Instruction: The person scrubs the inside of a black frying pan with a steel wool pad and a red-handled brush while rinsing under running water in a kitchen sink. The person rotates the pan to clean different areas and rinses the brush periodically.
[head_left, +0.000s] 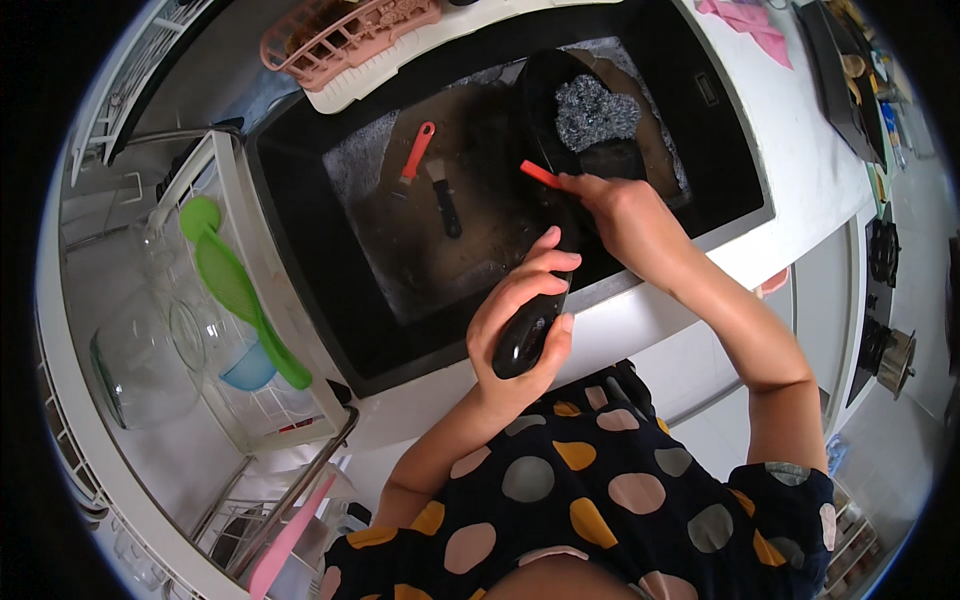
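Note:
My left hand (489, 322) is wrapped around a thick, glossy black handle (523, 341) at the sink's near edge. This handle points toward a dark pan (541, 112) tilted in the sink, though their join is hard to see. A grey metal scouring pad (596, 112) rests in the pan. Beside the pan's near side, my right hand (634, 221) grips a red-handled tool (540, 174), whose other end is hidden by the hand. Left of it, a red-handled scraper or peeler (418, 154) and a small black-handled scraper (444, 199) lie in murky water.
The black sink (292, 255) has a white counter (802, 180) on its right. A pink plastic basket (360, 37) stands behind it. At left, a white rack holds a green spoon-shaped utensil (225, 270) and a large glass jar (142, 360). A pink cloth (750, 26) lies at the back right.

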